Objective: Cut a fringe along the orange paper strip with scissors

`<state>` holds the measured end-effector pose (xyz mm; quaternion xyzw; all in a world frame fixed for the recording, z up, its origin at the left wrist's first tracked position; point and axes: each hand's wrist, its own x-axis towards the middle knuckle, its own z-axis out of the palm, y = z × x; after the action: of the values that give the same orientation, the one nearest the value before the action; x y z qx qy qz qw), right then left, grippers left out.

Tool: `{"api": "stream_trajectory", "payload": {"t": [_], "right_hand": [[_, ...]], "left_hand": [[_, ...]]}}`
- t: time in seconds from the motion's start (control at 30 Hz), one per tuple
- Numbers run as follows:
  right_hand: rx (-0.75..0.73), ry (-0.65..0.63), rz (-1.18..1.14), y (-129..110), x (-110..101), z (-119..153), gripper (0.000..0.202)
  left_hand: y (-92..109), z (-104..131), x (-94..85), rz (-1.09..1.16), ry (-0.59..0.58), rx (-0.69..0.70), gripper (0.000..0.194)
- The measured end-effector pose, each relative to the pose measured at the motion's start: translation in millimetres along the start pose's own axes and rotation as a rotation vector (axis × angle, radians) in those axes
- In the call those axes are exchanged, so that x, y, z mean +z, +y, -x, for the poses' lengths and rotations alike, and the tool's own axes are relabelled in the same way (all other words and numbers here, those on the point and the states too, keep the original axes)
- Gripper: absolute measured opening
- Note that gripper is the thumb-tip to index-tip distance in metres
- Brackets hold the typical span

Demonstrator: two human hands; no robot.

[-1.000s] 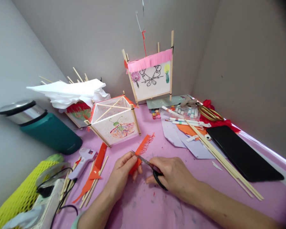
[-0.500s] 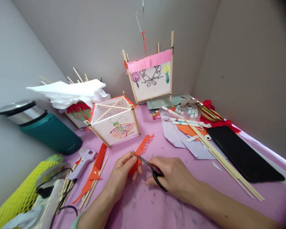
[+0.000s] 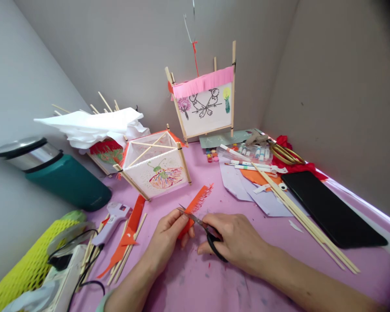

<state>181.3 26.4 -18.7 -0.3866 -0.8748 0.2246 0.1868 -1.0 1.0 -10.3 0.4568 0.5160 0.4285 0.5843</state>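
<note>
Orange paper strip (image 3: 196, 201) sits at the centre of the frame, slanting toward the upper right, its right edge cut into a fine fringe; my left hand (image 3: 169, 229) grips its lower end between thumb and fingers; my right hand (image 3: 238, 236), right of centre, is closed around the black handles of the scissors (image 3: 209, 239), their blades lying across the strip just beside my left thumb. Above the strip, a paper lantern (image 3: 165, 175) with a winged insect drawn on its front stands on the pink bench (image 3: 208, 288); a second lantern with a pink fringe (image 3: 204, 82) is at the upper centre; left of my left hand lie more orange paper (image 3: 126, 239), some thin sticks and a lilac glue gun (image 3: 112, 221); a teal bottle (image 3: 68, 180) leans at the left; pale sticks (image 3: 299, 212) and a flat black slab (image 3: 331, 208) lie at the right.
</note>
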Motion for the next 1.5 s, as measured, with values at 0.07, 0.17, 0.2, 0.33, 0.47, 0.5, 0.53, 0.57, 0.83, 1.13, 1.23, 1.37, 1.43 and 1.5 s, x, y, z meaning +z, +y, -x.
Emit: {"api": "stream_trajectory", "payload": {"t": [0.07,0.17,0.2,0.33,0.47,0.5,0.53,0.57,0.83,1.13,1.23,1.37,1.43,1.5], "right_hand": [[-0.001,-0.001,0.001,-0.6,-0.3,-0.1,0.031],[-0.001,-0.001,-0.004,-1.6,-0.3,0.1,0.03],[0.001,-0.003,-0.005,-1.9,-0.1,0.1,0.03],[-0.001,-0.005,-0.003,-2.3,1.2,-0.1,0.031],[-0.003,-0.006,0.0,-1.3,2.2,-0.5,0.031],[0.0,-0.007,-0.001,-1.1,2.3,-0.4,0.031],[0.002,-0.011,-0.002,-0.9,2.3,-0.3,0.031],[0.004,-0.012,-0.003,-0.9,2.2,-0.1,0.031],[0.007,0.017,0.006,-1.1,-2.0,-0.5,0.031],[0.014,0.002,0.003,-2.6,-5.1,-0.8,0.033],[0.012,0.007,0.008,-2.0,-3.9,-0.1,0.035],[0.007,0.004,0.009,-1.4,-3.6,-0.1,0.035],[0.004,0.004,0.006,-1.5,-4.0,-0.3,0.034],[0.006,0.002,0.0,-1.9,-4.2,-0.6,0.033]], "left_hand": [[0.7,0.2,0.1,0.008,0.004,-0.012,0.023],[1.2,0.3,-0.2,0.028,0.003,-0.036,0.023],[1.2,0.2,-0.4,0.033,0.001,-0.041,0.023],[0.7,-0.4,-0.9,0.039,-0.013,-0.037,0.024],[0.7,-0.6,-1.5,0.052,-0.029,-0.032,0.025],[0.7,-0.5,-1.7,0.055,-0.029,-0.033,0.025],[0.6,-0.5,-1.9,0.057,-0.03,-0.032,0.025],[0.4,-0.4,-2.0,0.057,-0.031,-0.031,0.025],[-0.7,-0.1,-0.8,0.071,-0.008,0.024,0.021],[-2.0,-1.9,-2.3,0.07,0.05,0.061,0.02],[-2.0,-1.8,-2.3,0.072,0.064,0.065,0.019],[-0.8,-1.3,-1.8,0.063,0.071,0.072,0.019],[-0.5,-1.3,-1.5,0.058,0.068,0.068,0.019],[-0.7,-1.5,-1.3,0.055,0.064,0.073,0.019]]}}
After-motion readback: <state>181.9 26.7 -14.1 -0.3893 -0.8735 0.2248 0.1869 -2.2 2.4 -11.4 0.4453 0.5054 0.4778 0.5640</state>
